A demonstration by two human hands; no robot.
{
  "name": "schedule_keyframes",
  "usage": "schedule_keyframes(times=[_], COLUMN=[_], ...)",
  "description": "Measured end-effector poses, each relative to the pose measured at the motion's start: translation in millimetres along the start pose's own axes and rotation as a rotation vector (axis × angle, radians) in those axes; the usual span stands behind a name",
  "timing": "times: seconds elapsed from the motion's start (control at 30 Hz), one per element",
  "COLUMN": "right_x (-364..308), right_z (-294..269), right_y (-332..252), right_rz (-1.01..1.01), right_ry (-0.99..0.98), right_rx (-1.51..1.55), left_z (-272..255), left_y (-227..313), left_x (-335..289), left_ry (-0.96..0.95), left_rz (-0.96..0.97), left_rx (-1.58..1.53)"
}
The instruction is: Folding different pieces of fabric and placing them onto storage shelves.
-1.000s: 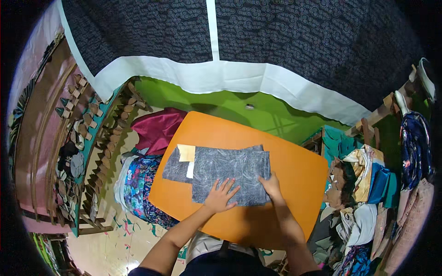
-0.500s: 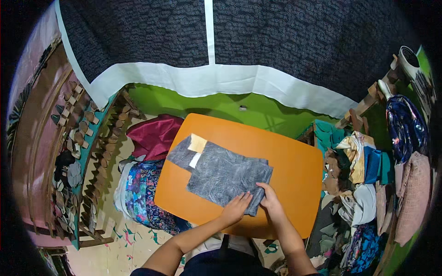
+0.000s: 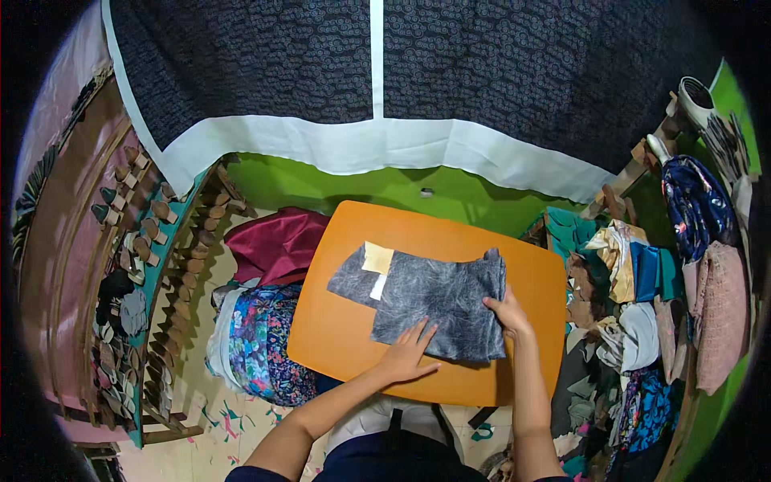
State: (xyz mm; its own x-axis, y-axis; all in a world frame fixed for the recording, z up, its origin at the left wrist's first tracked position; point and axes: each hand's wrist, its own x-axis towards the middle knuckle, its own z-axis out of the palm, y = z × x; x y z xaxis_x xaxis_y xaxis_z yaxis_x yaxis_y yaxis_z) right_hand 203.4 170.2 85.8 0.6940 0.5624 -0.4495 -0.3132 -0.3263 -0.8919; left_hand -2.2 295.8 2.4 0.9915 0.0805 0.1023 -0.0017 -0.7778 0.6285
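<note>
– Grey cloth (image 3: 442, 296): lies where?
– On the orange table (image 3: 323, 333), with bare room beyond and to the right.
– And along its edges?
– Left hand (image 3: 405, 358) open across the near edge; right hand (image 3: 512, 313) with thumb over the right edge, can't tell if gripping.

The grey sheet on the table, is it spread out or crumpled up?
Mostly spread: the grey sheet lies broad across the orange table, its upper right corner bunched up.

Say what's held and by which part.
The right hand has its thumb over the right edge of the dark gray sheet; whether it grips is unclear. The left hand rests spread over its near edge, holding nothing.
</note>
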Motion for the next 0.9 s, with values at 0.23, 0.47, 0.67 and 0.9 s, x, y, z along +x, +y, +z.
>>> schedule_keyframes(times=[0.23,0.47,0.67,0.9], right_x=[-3.2,62.1,67.9,114.6], right_z=[48.5,124.8,193.2,169.3], right_y=[-40.9,-45.0,-61.8,48.9], right_rz=[-0.103,-0.388,-0.036,-0.572], right_ry=[-0.01,0.037,-0.295,-0.036], right_rx=[-0.227,-0.818,-0.084,-0.941], left_z=[-19.7,-91.3,-126.7,-111.5], left_y=[-27.5,-67.0,-117.0,-162.1], left_x=[8.9,26.7,13.4,-12.5], left_ry=[0.241,0.202,0.293,0.142], left_rz=[-0.174,-0.467,-0.679,-0.77], left_rx=[-0.262,-1.33,-1.772,-1.16])
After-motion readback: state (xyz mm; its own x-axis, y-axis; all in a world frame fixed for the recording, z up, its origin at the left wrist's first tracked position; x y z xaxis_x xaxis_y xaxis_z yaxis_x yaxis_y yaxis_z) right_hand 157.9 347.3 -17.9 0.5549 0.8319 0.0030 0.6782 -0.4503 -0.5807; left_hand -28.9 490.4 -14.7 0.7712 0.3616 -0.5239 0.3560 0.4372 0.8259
